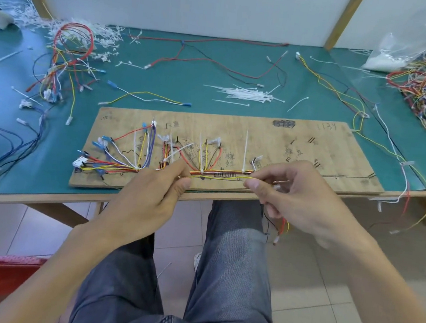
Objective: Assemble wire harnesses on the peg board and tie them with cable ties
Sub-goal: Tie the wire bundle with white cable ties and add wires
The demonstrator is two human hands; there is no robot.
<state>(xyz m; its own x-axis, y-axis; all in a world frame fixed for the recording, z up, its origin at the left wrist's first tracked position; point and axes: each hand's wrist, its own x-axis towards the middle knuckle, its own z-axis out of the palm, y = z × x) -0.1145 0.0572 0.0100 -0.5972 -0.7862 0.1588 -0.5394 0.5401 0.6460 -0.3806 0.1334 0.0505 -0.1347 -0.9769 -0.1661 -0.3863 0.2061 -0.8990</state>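
Routing step: a yellow wire (220, 177) was stretched along the harness trunk (221, 173), low on the peg board (312, 150) at centre frame.

The left hand (157, 189) pinched the wire between thumb and forefinger at its left end. The right hand (294, 195) pinched it at the right, with the spare length and loose ends hanging below that hand, off the bench (188, 86) edge. The wire ran just beside the trunk, between the two hands and over the board's near edge. The trunk already carried several fitted ties with uncut tails (245, 149) standing upright. By my judgement the wire was being laid, not yet tied. The next move called for seating it against the trunk while keeping tension, then freeing one hand for a tie from the loose cable ties (249, 94), well apart at upper centre.
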